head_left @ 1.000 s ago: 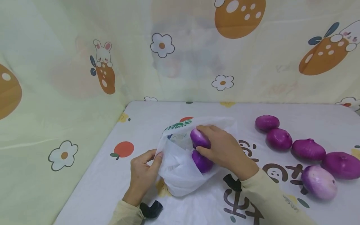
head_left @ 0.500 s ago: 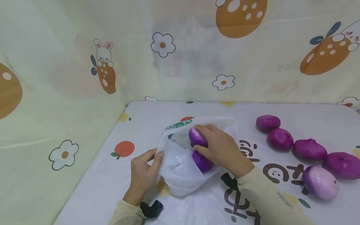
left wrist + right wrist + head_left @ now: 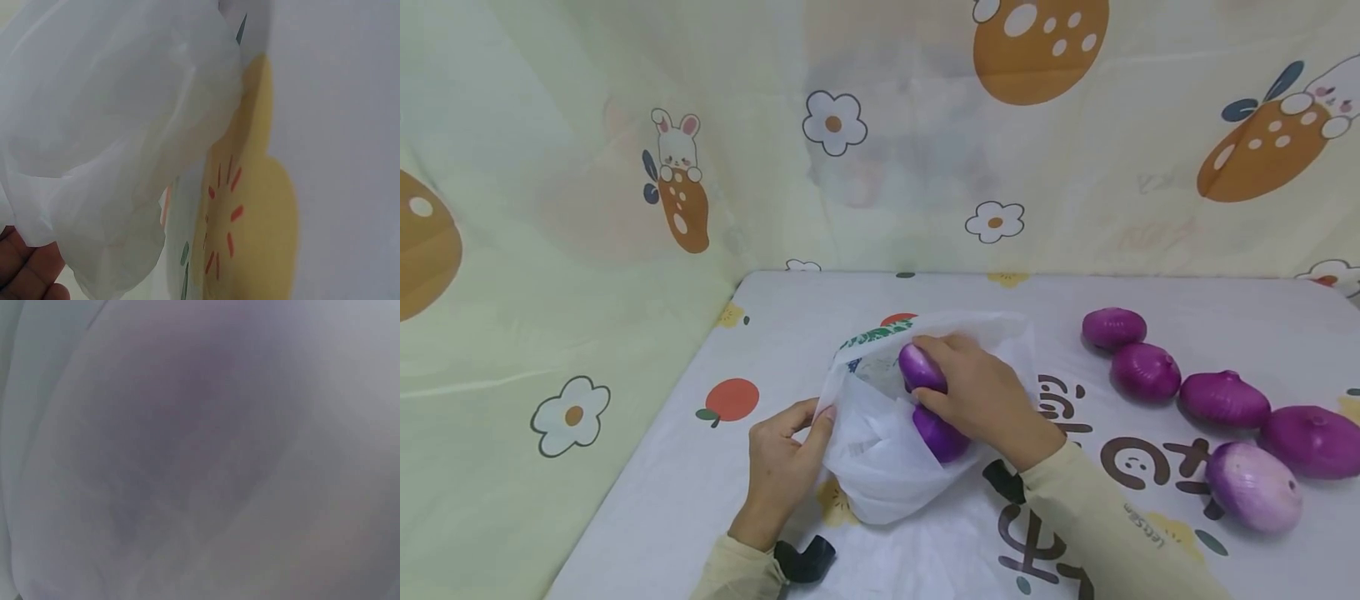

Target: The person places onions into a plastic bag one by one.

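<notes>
Rounded onion (image 3: 920, 368) in right grip (image 3: 979, 392), bag (image 3: 887, 492) crinkled

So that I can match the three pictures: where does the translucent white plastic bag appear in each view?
Head: the bag is just below the middle.
Left wrist: it covers most of the left half.
Right wrist: I cannot confirm; the blurred pale film may be it.
Shared landmark, head and left wrist: the yellow flower print.

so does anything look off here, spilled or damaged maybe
I see nothing spilled or damaged. The pale onion at the right stands out a little: it is largely whitish, while the row of four onions beside it is deep purple. The white bag is crumpled, which seems normal for something thin.
</notes>
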Tool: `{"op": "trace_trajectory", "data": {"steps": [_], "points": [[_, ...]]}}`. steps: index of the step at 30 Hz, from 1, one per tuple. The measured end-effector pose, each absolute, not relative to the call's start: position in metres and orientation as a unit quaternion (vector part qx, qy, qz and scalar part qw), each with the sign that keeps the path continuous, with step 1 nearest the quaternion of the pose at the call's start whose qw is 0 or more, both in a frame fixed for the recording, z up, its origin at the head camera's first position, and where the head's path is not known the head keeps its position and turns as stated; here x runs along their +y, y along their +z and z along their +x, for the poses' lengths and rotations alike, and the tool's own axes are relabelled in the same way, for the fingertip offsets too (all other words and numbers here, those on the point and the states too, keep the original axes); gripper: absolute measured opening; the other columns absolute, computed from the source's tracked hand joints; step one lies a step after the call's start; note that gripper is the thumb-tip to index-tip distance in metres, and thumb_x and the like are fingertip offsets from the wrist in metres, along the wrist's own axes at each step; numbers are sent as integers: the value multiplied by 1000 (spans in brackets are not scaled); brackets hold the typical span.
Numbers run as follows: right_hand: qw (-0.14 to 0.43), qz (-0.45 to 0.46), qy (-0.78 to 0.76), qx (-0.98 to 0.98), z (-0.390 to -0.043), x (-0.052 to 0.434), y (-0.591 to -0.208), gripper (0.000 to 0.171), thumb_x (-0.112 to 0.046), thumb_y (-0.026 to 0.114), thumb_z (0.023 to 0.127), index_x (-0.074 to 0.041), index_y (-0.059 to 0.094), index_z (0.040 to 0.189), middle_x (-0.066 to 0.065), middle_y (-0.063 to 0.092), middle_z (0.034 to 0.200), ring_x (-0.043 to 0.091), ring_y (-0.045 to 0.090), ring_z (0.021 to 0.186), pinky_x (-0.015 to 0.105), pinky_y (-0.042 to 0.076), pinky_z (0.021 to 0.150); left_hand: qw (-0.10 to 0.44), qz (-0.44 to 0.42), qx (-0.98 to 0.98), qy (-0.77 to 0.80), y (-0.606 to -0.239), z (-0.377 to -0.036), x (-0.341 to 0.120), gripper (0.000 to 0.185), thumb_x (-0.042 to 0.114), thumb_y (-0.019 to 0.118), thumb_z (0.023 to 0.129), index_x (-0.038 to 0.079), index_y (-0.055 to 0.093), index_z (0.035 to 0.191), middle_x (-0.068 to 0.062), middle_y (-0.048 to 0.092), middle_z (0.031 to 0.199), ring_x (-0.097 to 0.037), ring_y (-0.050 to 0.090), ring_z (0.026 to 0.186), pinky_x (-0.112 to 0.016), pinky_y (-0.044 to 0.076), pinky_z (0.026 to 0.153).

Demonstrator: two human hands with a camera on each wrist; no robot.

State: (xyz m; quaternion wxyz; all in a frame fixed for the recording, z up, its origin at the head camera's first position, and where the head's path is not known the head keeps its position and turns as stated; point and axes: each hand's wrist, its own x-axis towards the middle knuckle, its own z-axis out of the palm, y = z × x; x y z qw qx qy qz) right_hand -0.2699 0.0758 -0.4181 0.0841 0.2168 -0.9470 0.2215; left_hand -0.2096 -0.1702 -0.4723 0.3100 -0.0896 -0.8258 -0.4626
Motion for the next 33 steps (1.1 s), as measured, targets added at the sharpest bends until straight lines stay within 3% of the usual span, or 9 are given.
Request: {"op": "trace_trajectory", "data": {"steps": [19, 33], "points": [[42, 200, 215, -955, -269, 73, -421, 66, -31, 81, 91, -19, 55, 150, 16, 58, 139, 36, 65, 114, 58, 56, 93, 311, -97, -825, -462, -473, -210, -170, 9, 3, 78, 88, 4, 82, 96, -3, 80, 89, -15, 77, 81, -43, 63, 73], [83, 227, 216, -946, -264, 77, -422, 56, -29, 82, 90, -13, 64, 141, 14, 63, 134, 31, 67, 113, 51, 57, 94, 305, -92, -831, -456, -473, -209, -169, 10, 4, 78, 89, 3, 82, 98, -4, 81, 91, -16, 77, 83, -42, 63, 74]]}}
